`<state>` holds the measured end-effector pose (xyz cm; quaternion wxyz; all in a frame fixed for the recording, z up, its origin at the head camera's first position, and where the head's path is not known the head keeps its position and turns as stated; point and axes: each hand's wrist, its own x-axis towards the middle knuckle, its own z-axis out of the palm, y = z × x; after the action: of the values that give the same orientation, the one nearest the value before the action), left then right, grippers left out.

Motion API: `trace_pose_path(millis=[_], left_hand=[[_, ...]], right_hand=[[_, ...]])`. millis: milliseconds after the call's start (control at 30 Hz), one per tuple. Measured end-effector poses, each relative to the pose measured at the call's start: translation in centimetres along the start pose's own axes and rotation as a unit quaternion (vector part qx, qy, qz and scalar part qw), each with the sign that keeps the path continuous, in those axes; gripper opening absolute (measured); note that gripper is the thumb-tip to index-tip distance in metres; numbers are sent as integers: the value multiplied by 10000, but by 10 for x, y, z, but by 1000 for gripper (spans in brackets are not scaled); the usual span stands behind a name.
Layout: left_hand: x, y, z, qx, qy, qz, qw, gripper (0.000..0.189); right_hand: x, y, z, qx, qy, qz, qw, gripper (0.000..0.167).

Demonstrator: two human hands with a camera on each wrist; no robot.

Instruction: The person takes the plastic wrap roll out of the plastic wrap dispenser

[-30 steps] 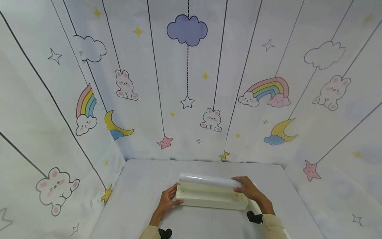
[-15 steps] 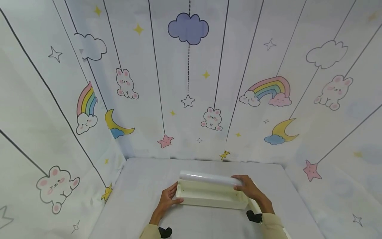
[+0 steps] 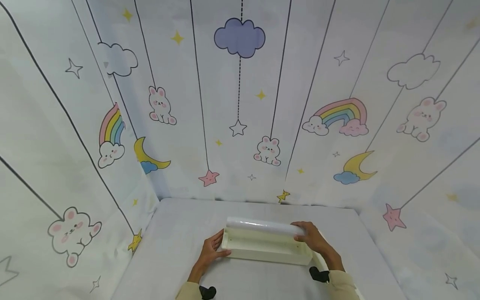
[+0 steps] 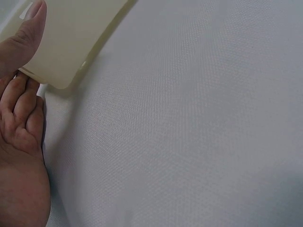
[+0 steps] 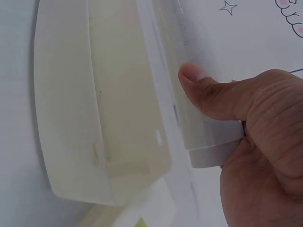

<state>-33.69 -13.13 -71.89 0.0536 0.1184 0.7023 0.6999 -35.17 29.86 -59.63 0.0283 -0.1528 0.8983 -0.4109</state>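
head view shifted; left grip (image 3: 211,252) clamped on cream box (image 3: 268,256), specks (image 5: 100,92) inside; right grip (image 3: 314,239) clamped on roll (image 3: 258,225) beside box.

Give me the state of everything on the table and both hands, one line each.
Cream box: open-topped, no roll inside.
Clear roll: film wound on it, held along the box's far side; contact with the box unclear.
Left hand: grips the box's left end, thumb on the near side.
Right hand: grips the roll's right end.
Pale piece: beyond the box's right end, partly hidden.
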Motion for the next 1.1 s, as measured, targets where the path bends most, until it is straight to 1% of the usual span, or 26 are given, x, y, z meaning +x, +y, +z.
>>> trace_pose_path(millis=[67, 267, 367, 400, 567, 633, 733, 867, 933, 1100], left_hand=[[0, 0, 0, 7, -32, 5, 10000, 97], [-1, 0, 0, 7, -24, -25, 10000, 97], [-3, 0, 1, 32, -66, 51, 10000, 97], [-2, -1, 0, 69, -91, 117, 9999, 97], [1, -7, -3, -26, -49, 85, 9999, 100], [1, -9, -4, -65, -54, 123, 9999, 100], [2, -12, -5, -19, -100, 304, 9995, 100], [2, -14, -5, -125, -54, 245, 9996, 100], [3, -15, -5, -205, 0, 149, 9997, 101], [2, -12, -4, -12, -17, 321, 9995, 98]], right_hand=[[0, 0, 2, 12, 3, 50, 10000, 44], [2, -2, 2, -34, 56, -7, 10000, 44], [2, -1, 3, -29, 75, 16, 10000, 44], [2, -1, 3, -23, 72, -10, 10000, 44], [5, -1, 3, -85, 173, 60, 9998, 45], [6, -2, 4, -117, 192, 86, 9997, 45], [8, -2, 4, -127, 213, 71, 9997, 45], [11, -3, 4, -108, 213, 54, 9997, 45], [12, -4, 3, -84, 217, 41, 9997, 45], [15, -5, 2, -147, 279, -32, 9995, 45]])
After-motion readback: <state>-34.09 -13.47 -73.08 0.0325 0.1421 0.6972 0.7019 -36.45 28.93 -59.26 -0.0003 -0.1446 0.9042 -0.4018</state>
